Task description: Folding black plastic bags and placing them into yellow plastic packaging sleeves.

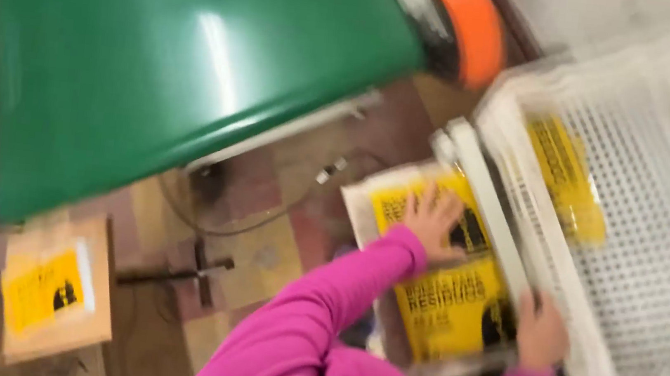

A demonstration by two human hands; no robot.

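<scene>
1. The left hand [434, 220] lies spread flat, fingers splayed, on the upper part of a yellow-and-black bag [445, 287]; the right hand [541, 330] grips the bag's lower right edge, fingers curled around it, right beside the crate wall.
2. The green conveyor belt [166, 62] fills the upper left – its orange roller end [469, 30] sits near the crate's far corner.
3. The white slotted crate [642, 270] stands to the right, with another yellow bag [568, 179] lying inside against its left wall.
4. The held bag rests just outside the crate, touching its rim [487, 200], above the patchy floor [262, 247].
5. A cardboard piece with a yellow label [50, 291] lies well apart at lower left.
6. Handling judgement – the bag looks limp and slippery, so a flat palm on top and a firm grip at the edge should keep it from folding; lifting both ends evenly would likely clear the rim cleanly.
</scene>
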